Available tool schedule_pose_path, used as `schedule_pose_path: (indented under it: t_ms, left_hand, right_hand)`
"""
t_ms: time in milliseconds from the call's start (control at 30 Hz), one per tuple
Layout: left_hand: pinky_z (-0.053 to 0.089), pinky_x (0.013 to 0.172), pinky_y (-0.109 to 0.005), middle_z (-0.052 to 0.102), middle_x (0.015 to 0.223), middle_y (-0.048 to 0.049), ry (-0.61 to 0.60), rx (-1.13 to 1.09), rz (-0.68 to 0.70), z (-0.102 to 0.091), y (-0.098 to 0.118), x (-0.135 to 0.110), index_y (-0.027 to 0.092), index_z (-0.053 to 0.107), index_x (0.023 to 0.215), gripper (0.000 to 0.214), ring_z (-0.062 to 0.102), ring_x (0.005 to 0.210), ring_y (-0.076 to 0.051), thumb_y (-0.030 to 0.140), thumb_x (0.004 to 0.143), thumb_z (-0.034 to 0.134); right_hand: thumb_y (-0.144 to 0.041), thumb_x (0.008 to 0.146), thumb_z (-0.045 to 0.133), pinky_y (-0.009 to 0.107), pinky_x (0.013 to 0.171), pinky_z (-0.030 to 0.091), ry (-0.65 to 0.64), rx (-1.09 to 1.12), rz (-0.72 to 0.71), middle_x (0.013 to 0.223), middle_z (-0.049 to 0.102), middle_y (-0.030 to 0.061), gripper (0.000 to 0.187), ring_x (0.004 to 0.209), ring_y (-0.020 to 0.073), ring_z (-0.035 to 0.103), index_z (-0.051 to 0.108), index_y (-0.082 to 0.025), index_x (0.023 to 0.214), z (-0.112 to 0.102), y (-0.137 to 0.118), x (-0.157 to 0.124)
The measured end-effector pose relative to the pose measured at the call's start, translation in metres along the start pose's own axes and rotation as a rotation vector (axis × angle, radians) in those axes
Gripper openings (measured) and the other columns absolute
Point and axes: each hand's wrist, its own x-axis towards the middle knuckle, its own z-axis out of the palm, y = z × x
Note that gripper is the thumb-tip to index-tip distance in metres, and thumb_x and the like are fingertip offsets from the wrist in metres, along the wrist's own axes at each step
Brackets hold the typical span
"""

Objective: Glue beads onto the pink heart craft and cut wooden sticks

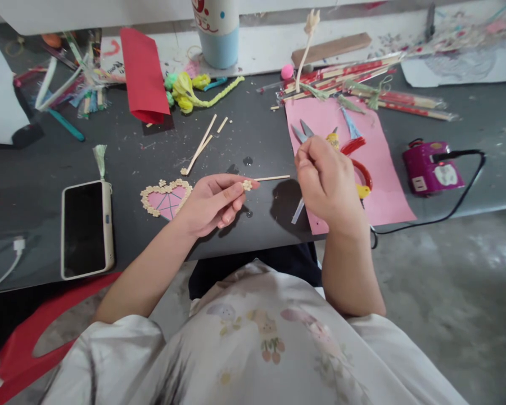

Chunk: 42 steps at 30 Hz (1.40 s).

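Note:
Between the thumb and forefinger of my left hand (215, 203) is a small pale flower-shaped piece (247, 185), made of tiny round bits. My right hand (324, 177) is closed in a pinch above the pink paper (390, 191); whatever its fingertips hold is too small or hidden. Scissor blades (302, 131) show just beyond it, with the red and yellow handle (365, 183) partly behind the hand. Below the right hand a translucent narrow tip (297, 211) sticks out. Left of my left hand lies a pink heart (165, 202) edged with similar pale pieces. A thin wooden stick (274, 178) lies between the hands.
A phone (86, 230) lies at the left. Wooden sticks (204, 138), a red folded paper (145, 76), yellow pipe cleaners (189, 93) and a cup (219, 39) are farther back. Wrapped chopsticks (341, 79) lie behind the pink paper. A purple box (432, 169) with a black cable stands right.

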Motion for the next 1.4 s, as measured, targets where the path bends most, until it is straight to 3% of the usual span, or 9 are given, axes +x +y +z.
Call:
schedule_pose_path:
  t_ms: [100, 200, 400, 567, 733, 900, 967, 1067, 1400]
  left_hand:
    - [0.029, 0.03, -0.014, 0.054, 0.056, 0.0058, 0.008, -0.013, 0.026, 0.0, 0.001, 0.001, 0.018, 0.072, 0.093, 0.028, 0.04, 0.035, -0.001, 0.039, 0.076, 0.075]
    - [0.033, 0.032, -0.014, 0.06, 0.061, 0.0041, 0.095, 0.003, 0.08, 0.001, 0.0, 0.004, 0.017, 0.071, 0.088, 0.025, 0.048, 0.039, -0.003, 0.038, 0.076, 0.074]
    - [0.049, 0.051, -0.014, 0.074, 0.083, -0.0048, 0.28, 0.125, 0.203, 0.001, -0.005, 0.007, 0.015, 0.071, 0.092, 0.031, 0.069, 0.067, -0.009, 0.035, 0.07, 0.08]
    - [0.05, 0.053, -0.015, 0.073, 0.079, -0.0029, 0.293, 0.157, 0.28, -0.002, -0.009, 0.008, 0.016, 0.073, 0.092, 0.031, 0.066, 0.062, -0.008, 0.032, 0.067, 0.082]
    - [0.049, 0.048, -0.016, 0.068, 0.067, 0.0002, 0.314, 0.317, 0.363, -0.002, -0.012, 0.009, 0.018, 0.074, 0.091, 0.027, 0.063, 0.057, -0.008, 0.032, 0.069, 0.08]
    - [0.05, 0.05, -0.017, 0.069, 0.072, -0.0008, 0.319, 0.438, 0.413, 0.001, -0.012, 0.007, 0.017, 0.074, 0.092, 0.026, 0.063, 0.059, -0.008, 0.031, 0.07, 0.079]
    - [0.05, 0.05, -0.017, 0.069, 0.074, -0.0009, 0.306, 0.445, 0.422, 0.002, -0.012, 0.006, 0.018, 0.074, 0.092, 0.026, 0.063, 0.06, -0.008, 0.031, 0.07, 0.079]
    - [0.049, 0.05, -0.016, 0.069, 0.073, -0.0004, 0.287, 0.444, 0.42, 0.002, -0.012, 0.006, 0.017, 0.074, 0.092, 0.026, 0.061, 0.058, -0.007, 0.03, 0.07, 0.079]
    - [0.049, 0.048, -0.018, 0.072, 0.08, -0.0028, 0.205, 0.456, 0.397, 0.001, -0.013, 0.005, 0.017, 0.075, 0.092, 0.029, 0.062, 0.058, -0.008, 0.036, 0.07, 0.08]
  right_hand:
    - [-0.015, 0.091, 0.046, 0.04, 0.071, 0.048, -0.023, 0.025, -0.005, 0.066, 0.053, 0.0006, 0.018, 0.067, 0.0201, 0.055, 0.049, -0.024, 0.077, -0.001, 0.004, -0.003]
    - [-0.016, 0.091, 0.047, 0.038, 0.067, 0.047, -0.032, 0.011, -0.009, 0.062, 0.051, -0.0002, 0.019, 0.061, 0.0184, 0.053, 0.05, -0.024, 0.074, 0.001, 0.007, -0.006]
    - [-0.028, 0.093, 0.05, 0.031, 0.06, 0.045, -0.04, -0.013, -0.05, 0.06, 0.055, 0.0006, 0.022, 0.058, 0.0147, 0.054, 0.057, -0.024, 0.072, 0.005, 0.006, -0.012]
    - [-0.02, 0.089, 0.053, 0.033, 0.067, 0.048, -0.161, -0.055, -0.015, 0.076, 0.065, 0.0033, 0.014, 0.071, 0.0166, 0.06, 0.066, -0.022, 0.082, 0.005, 0.004, -0.015]
    - [-0.01, 0.085, 0.051, 0.034, 0.072, 0.049, -0.224, -0.047, 0.013, 0.09, 0.067, 0.0056, 0.022, 0.083, 0.0195, 0.063, 0.069, -0.02, 0.092, 0.006, 0.001, -0.017]
    - [-0.027, 0.091, 0.056, 0.032, 0.067, 0.045, -0.277, -0.062, -0.032, 0.08, 0.065, 0.0062, 0.019, 0.075, 0.0182, 0.06, 0.068, -0.017, 0.08, 0.006, -0.003, -0.016]
    - [-0.025, 0.09, 0.059, 0.031, 0.066, 0.044, -0.287, -0.066, -0.034, 0.078, 0.064, 0.0056, 0.017, 0.073, 0.0179, 0.059, 0.066, -0.016, 0.077, 0.007, -0.006, -0.016]
    - [-0.021, 0.088, 0.059, 0.031, 0.067, 0.045, -0.276, -0.028, -0.036, 0.078, 0.064, 0.005, 0.009, 0.074, 0.0177, 0.058, 0.064, -0.016, 0.083, 0.009, -0.012, -0.015]
    - [-0.02, 0.092, 0.056, 0.032, 0.076, 0.051, -0.105, 0.077, -0.169, 0.09, 0.069, 0.006, 0.014, 0.085, 0.018, 0.063, 0.069, -0.019, 0.096, 0.016, -0.021, -0.01]
